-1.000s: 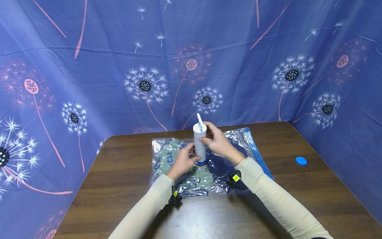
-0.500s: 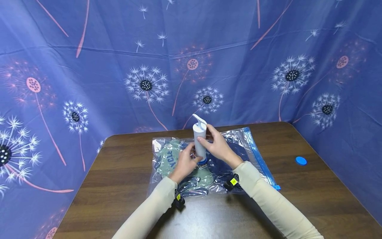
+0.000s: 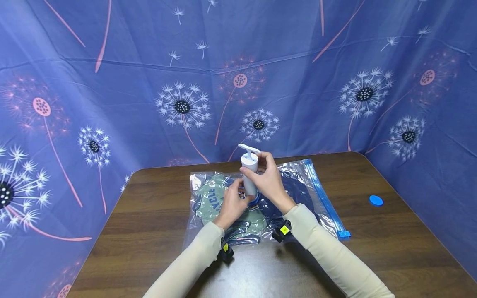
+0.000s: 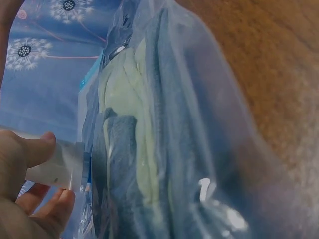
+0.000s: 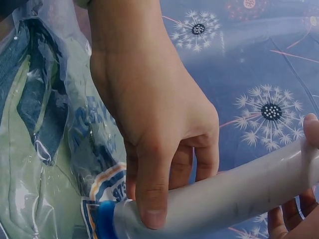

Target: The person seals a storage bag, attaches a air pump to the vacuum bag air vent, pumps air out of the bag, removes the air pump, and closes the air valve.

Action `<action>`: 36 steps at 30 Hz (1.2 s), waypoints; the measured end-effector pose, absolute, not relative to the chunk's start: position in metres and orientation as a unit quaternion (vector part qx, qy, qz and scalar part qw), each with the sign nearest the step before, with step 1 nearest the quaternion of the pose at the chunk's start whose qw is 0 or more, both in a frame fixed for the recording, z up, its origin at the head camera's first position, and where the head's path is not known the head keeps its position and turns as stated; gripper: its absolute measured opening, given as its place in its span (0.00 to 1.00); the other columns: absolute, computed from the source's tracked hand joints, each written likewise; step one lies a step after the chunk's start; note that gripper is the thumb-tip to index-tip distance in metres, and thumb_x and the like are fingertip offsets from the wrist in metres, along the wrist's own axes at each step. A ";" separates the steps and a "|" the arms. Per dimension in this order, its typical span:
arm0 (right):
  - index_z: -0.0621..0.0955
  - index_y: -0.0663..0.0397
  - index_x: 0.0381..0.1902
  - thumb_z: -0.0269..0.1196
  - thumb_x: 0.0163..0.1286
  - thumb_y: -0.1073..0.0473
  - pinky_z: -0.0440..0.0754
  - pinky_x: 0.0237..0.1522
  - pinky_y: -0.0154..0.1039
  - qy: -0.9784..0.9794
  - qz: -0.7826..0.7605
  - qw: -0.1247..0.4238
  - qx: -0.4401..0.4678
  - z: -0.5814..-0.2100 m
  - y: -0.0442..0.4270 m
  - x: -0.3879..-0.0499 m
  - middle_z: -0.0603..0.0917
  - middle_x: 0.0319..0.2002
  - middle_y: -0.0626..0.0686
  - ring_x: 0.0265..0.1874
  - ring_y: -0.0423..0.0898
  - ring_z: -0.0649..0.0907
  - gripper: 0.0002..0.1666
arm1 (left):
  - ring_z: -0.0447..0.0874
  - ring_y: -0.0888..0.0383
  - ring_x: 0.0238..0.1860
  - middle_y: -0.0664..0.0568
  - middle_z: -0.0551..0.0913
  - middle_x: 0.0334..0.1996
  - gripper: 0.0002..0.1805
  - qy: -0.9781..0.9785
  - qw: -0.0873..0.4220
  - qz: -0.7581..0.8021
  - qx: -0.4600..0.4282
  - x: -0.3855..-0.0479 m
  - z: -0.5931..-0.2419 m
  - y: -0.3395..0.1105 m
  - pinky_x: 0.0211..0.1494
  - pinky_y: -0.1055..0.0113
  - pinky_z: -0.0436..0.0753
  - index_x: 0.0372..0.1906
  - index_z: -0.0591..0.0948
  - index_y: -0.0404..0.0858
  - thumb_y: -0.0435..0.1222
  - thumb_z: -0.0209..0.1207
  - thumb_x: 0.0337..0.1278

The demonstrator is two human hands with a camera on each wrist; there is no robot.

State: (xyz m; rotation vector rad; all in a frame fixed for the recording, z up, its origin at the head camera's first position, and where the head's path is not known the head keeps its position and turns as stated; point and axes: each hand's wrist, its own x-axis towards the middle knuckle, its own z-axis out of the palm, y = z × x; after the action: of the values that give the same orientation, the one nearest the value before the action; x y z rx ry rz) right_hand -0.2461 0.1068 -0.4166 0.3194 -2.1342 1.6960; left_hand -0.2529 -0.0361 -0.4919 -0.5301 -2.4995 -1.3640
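A white hand pump with a T-shaped handle stands nearly upright on the clear storage bag. Its lower end meets a blue valve. My right hand grips the upper barrel, thumb across the near side. Lower down, my left hand holds the barrel just above the valve, its thumb and fingers on either side, as the right wrist view shows. Inside the bag lie folded clothes: a green garment with dark lettering on the left and a dark blue garment on the right.
A round blue cap lies on the brown wooden table, right of the bag. The blue zip strip with its slider runs along the bag's right edge. A blue dandelion-patterned cloth hangs behind.
The pump's handle has turned from nearly end-on to sideways. My right hand has turned round the barrel, its thumb moving left. My left hand stays low on the pump.
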 end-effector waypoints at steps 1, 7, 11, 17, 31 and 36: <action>0.70 0.63 0.62 0.76 0.62 0.56 0.84 0.56 0.46 -0.762 0.606 0.199 0.113 -0.417 0.107 -0.247 0.79 0.54 0.61 0.52 0.54 0.81 0.38 | 0.89 0.46 0.47 0.41 0.86 0.53 0.33 -0.857 0.122 -0.467 -0.182 -0.253 -0.492 -0.036 0.50 0.55 0.89 0.61 0.78 0.33 0.31 0.77 0.48; 0.71 0.64 0.64 0.74 0.65 0.59 0.83 0.58 0.51 -0.767 0.598 0.189 0.134 -0.414 0.110 -0.246 0.79 0.55 0.63 0.54 0.57 0.81 0.36 | 0.89 0.45 0.48 0.39 0.86 0.52 0.32 -0.853 0.121 -0.466 -0.202 -0.257 -0.494 -0.038 0.51 0.55 0.89 0.60 0.78 0.33 0.31 0.77 0.49; 0.71 0.65 0.66 0.70 0.69 0.63 0.82 0.60 0.53 -0.768 0.591 0.178 0.168 -0.414 0.115 -0.248 0.80 0.57 0.65 0.57 0.59 0.81 0.32 | 0.89 0.44 0.50 0.37 0.86 0.52 0.32 -0.848 0.102 -0.475 -0.210 -0.259 -0.493 -0.039 0.54 0.55 0.88 0.61 0.77 0.32 0.30 0.76 0.50; 0.70 0.65 0.68 0.66 0.72 0.64 0.81 0.61 0.57 -0.777 0.571 0.153 0.217 -0.415 0.125 -0.252 0.80 0.57 0.66 0.57 0.61 0.82 0.30 | 0.87 0.42 0.54 0.34 0.84 0.56 0.34 -0.843 0.073 -0.484 -0.223 -0.260 -0.490 -0.041 0.58 0.58 0.87 0.64 0.75 0.31 0.27 0.75 0.50; 0.63 0.64 0.76 0.56 0.78 0.68 0.77 0.66 0.59 -0.763 0.571 0.129 0.274 -0.414 0.135 -0.251 0.75 0.66 0.68 0.65 0.63 0.77 0.32 | 0.86 0.42 0.57 0.33 0.82 0.58 0.36 -0.839 0.060 -0.485 -0.239 -0.263 -0.495 -0.043 0.62 0.60 0.84 0.67 0.72 0.30 0.21 0.70 0.50; 0.64 0.59 0.76 0.64 0.74 0.62 0.78 0.64 0.59 -0.769 0.577 0.140 0.237 -0.415 0.132 -0.247 0.77 0.64 0.62 0.62 0.59 0.78 0.37 | 0.87 0.45 0.53 0.37 0.83 0.56 0.35 -0.850 0.080 -0.469 -0.227 -0.263 -0.495 -0.042 0.58 0.61 0.87 0.65 0.74 0.32 0.25 0.73 0.50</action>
State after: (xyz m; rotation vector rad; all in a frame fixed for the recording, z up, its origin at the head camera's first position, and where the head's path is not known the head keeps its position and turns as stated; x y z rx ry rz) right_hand -0.2474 0.1322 -0.4146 0.6839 -2.2230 1.6669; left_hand -0.2630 -0.0417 -0.4953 -0.6791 -2.5417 -1.4040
